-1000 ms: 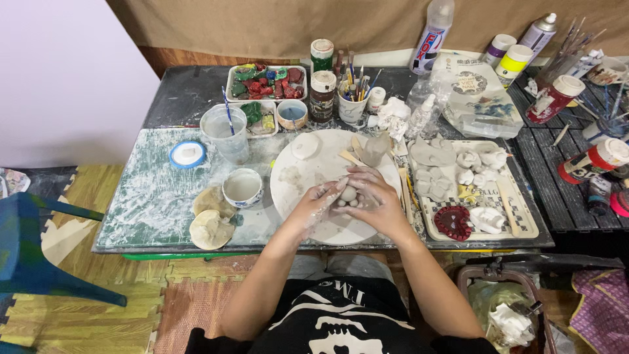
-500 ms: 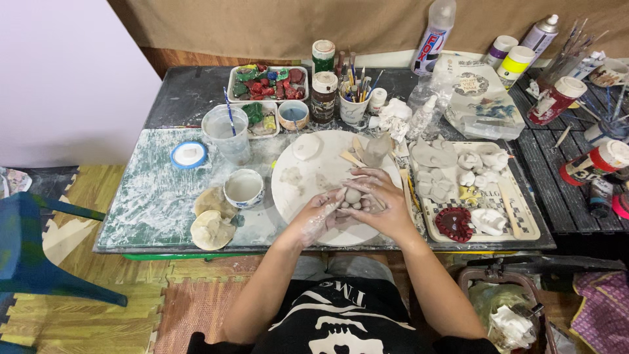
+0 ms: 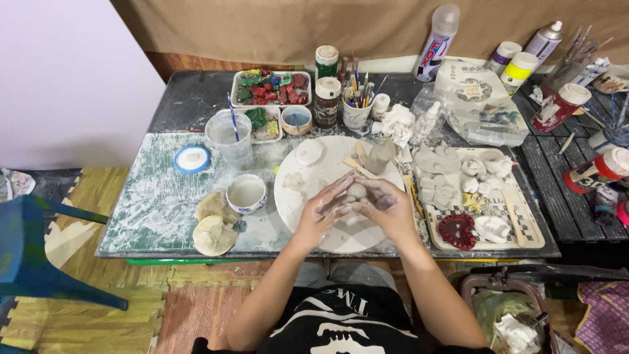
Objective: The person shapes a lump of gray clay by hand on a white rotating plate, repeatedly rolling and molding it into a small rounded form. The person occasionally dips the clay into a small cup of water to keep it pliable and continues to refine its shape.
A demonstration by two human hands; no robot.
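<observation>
Both hands, left (image 3: 319, 213) and right (image 3: 386, 210), have closed their grip around the clay lump (image 3: 356, 192) over the round board (image 3: 308, 196).

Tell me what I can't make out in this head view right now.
- Clay lump: underside and shape hidden by the hands, left and right.
- Round board: middle covered by the hands.
- Brushes in cup: too small to tell apart.
- Basket: cut off by bottom edge.

Cup (image 3: 246, 194) left of round board (image 3: 308, 196)
</observation>
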